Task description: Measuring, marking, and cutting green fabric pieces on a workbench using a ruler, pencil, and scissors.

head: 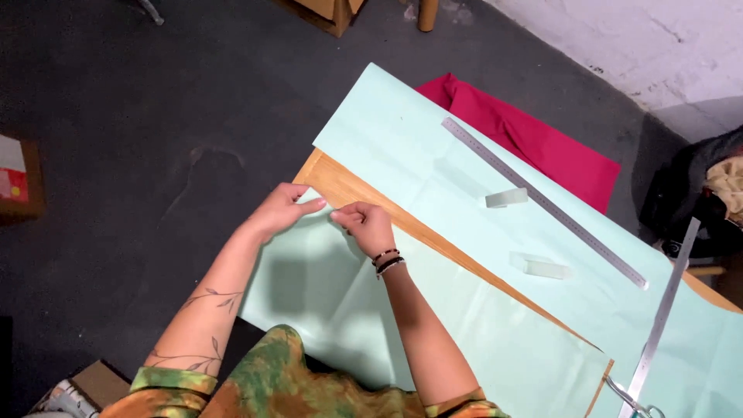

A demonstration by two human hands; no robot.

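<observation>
1. A pale green paper sheet (433, 325) is pinched at its far corner by the left hand (282, 210) and the right hand (370, 226), each closed on the paper's edge, the fingertips almost meeting.
2. This near sheet is laid over the near left part of the wooden worktop (352, 190), and its left side hangs past the worktop's edge above the dark floor (131, 131).
3. A bare strip of wood is left between the near sheet and a second, larger pale green sheet (402, 147) beyond it; the strip runs diagonally toward the lower right.
4. On the larger sheet a long metal ruler (542, 201) is laid along the far edge, with two small clear blocks (507, 197) (542, 267) just beside it on the near side.
5. A second metal ruler (664, 313) is set near the right end, well apart from both hands.
6. A red cloth (542, 143) is seen past the far edge of the larger sheet.
7. Open floor is seen to the left of the worktop, with a cardboard box (19, 178) at the far left.
</observation>
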